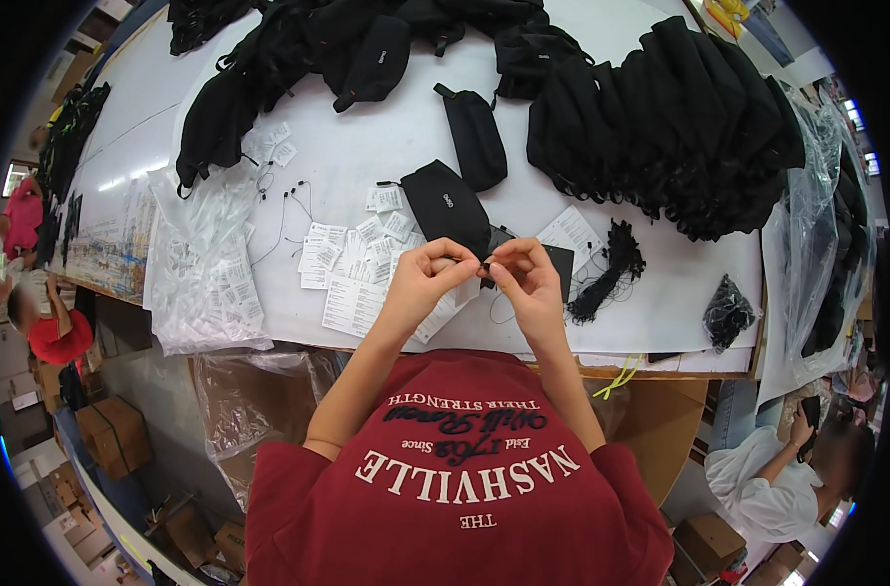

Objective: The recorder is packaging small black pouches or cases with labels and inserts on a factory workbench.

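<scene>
Both my hands meet at the lower end of a black pouch with a small white mark, lying on the table. My left hand is closed in a pinch beside that end. Facing it, my right hand also pinches, and a small black end of what looks like a tag string sits between the fingertips. Its exact fastening to the pouch is hidden. Under the hands lie white printed labels and, by the right hand, a black card tag. Another black pouch lies just beyond.
A bundle of black strings and a small bag of black pieces lie right. Piled black pouches fill the far side. A clear plastic bag of labels lies left. Other people sit at both sides, one in white.
</scene>
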`<action>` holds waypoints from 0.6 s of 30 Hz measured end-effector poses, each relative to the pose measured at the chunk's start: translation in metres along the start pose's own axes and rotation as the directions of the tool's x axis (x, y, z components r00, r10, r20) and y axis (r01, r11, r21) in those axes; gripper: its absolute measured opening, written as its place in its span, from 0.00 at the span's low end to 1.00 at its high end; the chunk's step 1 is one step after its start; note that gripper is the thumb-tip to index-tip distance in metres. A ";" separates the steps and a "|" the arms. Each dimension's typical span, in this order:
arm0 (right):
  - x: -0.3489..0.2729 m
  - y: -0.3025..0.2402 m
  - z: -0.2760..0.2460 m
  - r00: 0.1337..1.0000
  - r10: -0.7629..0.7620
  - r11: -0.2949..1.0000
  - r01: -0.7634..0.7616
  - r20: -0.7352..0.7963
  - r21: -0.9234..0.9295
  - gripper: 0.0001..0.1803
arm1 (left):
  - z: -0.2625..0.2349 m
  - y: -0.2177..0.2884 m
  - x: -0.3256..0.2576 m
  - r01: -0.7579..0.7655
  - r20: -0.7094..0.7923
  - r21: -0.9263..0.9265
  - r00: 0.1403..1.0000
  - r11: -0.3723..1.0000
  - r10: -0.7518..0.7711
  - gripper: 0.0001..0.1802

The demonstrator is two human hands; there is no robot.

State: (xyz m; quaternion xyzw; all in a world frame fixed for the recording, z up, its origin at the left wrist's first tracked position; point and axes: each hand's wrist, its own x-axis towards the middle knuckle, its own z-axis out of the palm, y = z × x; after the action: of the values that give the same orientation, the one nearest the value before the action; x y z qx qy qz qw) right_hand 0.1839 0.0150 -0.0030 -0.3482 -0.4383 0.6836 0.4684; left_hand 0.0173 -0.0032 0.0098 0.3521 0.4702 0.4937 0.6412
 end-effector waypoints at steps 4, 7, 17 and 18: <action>0.001 0.002 0.000 1.000 -0.020 0.992 0.018 -0.017 -0.122 0.10 | -0.006 -0.011 0.001 0.002 -0.031 0.058 1.000 0.998 -0.001 0.07; 0.002 0.004 -0.002 0.998 -0.045 0.979 0.035 -0.044 -0.201 0.10 | -0.004 -0.006 -0.002 -0.016 -0.041 0.112 0.999 0.994 0.020 0.07; 0.001 -0.010 0.007 0.993 -0.119 0.864 0.092 -0.025 -0.496 0.09 | -0.005 -0.010 -0.003 -0.029 -0.075 0.149 0.996 0.988 0.041 0.07; 0.000 -0.010 0.007 0.992 -0.120 0.864 0.091 -0.025 -0.496 0.09 | -0.005 -0.009 -0.004 -0.029 -0.074 0.149 0.996 0.988 0.040 0.07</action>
State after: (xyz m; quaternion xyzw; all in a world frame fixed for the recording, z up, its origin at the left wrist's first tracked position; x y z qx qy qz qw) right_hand 0.1811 0.0153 0.0090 -0.4505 -0.6036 0.5123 0.4126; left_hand 0.0155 -0.0090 0.0011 0.3875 0.5235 0.4818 0.5863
